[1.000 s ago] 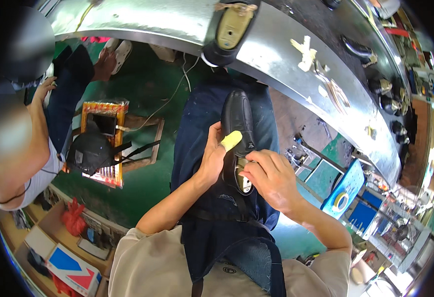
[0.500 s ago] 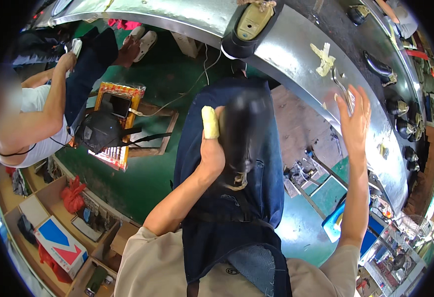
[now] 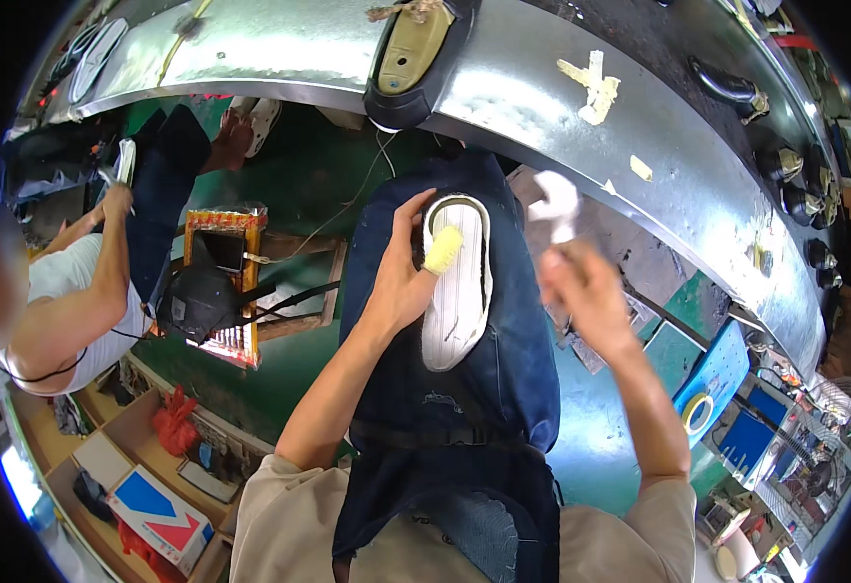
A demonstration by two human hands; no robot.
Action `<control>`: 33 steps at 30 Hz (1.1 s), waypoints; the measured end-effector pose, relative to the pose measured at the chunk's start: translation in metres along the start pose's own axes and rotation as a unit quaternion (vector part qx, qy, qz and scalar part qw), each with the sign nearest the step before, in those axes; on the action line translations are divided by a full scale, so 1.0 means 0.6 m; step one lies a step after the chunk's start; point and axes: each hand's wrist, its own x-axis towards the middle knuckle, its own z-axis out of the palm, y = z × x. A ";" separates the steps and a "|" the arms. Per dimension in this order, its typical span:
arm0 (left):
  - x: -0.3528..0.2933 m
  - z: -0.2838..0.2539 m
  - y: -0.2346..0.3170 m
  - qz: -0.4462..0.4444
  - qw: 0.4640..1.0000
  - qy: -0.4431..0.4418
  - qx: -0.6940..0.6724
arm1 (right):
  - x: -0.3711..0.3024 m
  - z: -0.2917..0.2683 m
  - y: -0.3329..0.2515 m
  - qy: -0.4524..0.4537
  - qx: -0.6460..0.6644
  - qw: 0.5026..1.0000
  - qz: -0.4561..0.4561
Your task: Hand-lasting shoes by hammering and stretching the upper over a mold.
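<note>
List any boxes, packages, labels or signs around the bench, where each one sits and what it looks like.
Box: lower left on a shelf, flat rectangle, white with blue and red shapes.
Red bag: just above that box, crumpled, knotted.
Cardboard tray: left of the box, open, brown.
Blue panel: right side below the metal bench, slanted rectangle.

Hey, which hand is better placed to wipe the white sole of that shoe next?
Right. The right hand already grips a white cloth and hangs free beside the shoe. The left hand is busy holding the shoe sole-up on the lap, its thumb in a yellow cover.
</note>
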 end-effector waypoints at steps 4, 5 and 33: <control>0.010 -0.009 -0.002 0.018 1.000 0.015 -0.009 | -0.007 0.074 -0.006 -0.149 0.152 0.975 0.062; 0.008 -0.009 0.008 0.019 1.000 0.015 -0.008 | -0.007 0.083 -0.001 -0.162 0.240 0.956 0.058; 0.026 -0.119 0.124 0.052 0.928 -0.320 0.183 | -0.035 0.078 -0.015 -0.080 -0.189 0.974 -0.091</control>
